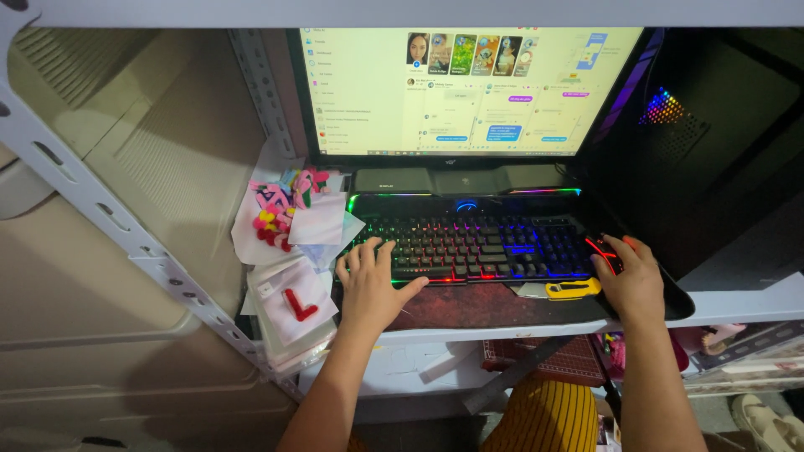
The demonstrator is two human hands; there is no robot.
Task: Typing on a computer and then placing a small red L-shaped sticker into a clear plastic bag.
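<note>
1. Our left hand [371, 285] lies flat and open on the black keyboard with rainbow-lit keys [477, 247], holding nothing.
2. Our right hand [630, 276] curls over the black mouse with red light [605, 251].
3. A yellow box cutter [572, 289] sits untouched just beside that hand.

Keyboard [481, 249] on desk [737, 303], monitor [469, 88] behind it. Left hand [371, 289] on keyboard's left end, right hand [630, 278] on mouse [605, 253] just right of it. Packets [289, 305] left of keyboard, PC case [712, 142] right of monitor.
</note>
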